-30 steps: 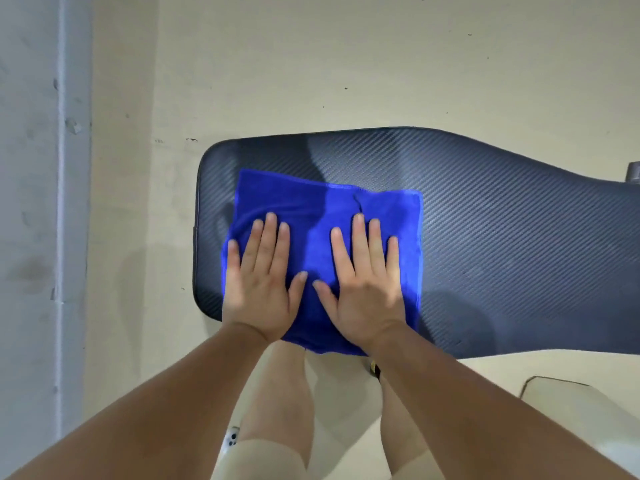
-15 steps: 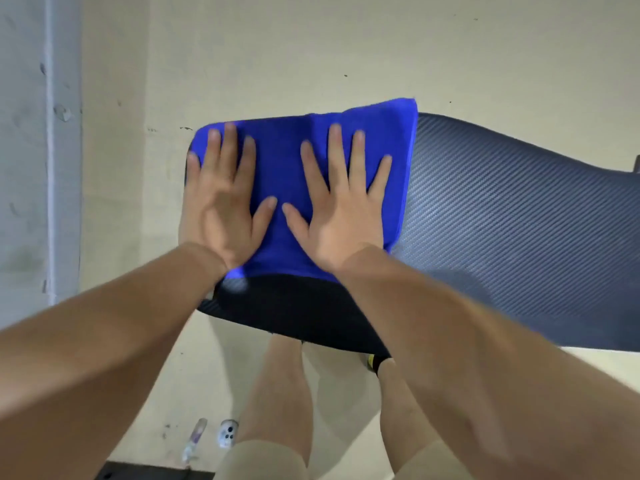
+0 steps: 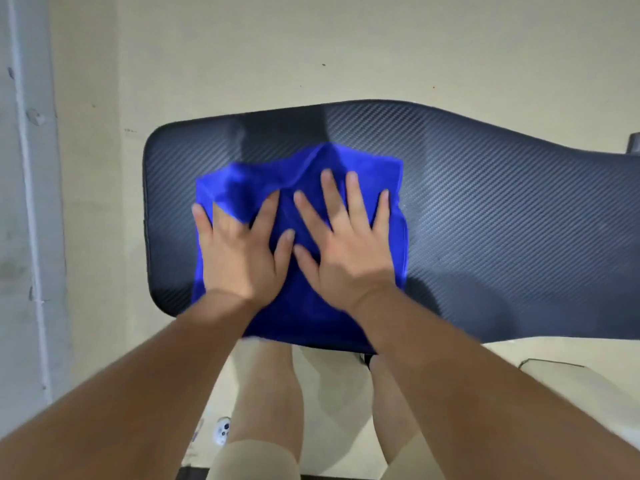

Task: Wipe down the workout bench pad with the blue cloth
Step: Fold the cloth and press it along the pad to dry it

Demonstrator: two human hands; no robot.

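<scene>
The dark, carbon-weave bench pad [image 3: 502, 220] runs left to right across the view, its rounded end at the left. The blue cloth [image 3: 242, 188] lies on that left end, bunched into a ridge at its far edge and hanging slightly over the near edge. My left hand [image 3: 239, 258] presses palm-down on the cloth's left part, and a fold of cloth covers some of its fingertips. My right hand [image 3: 349, 251] presses flat beside it with fingers spread. The two thumbs nearly touch.
Beige floor surrounds the bench. A grey wall strip [image 3: 24, 202] runs down the left side. My legs [image 3: 266, 393] stand under the near edge of the pad. A small white object [image 3: 221, 433] lies on the floor by them. A pale slab [image 3: 571, 382] sits at the lower right.
Both hands have pulled the cloth back from the far edge of the pad toward the near edge. The cloth has bunched up ahead of the fingers.
</scene>
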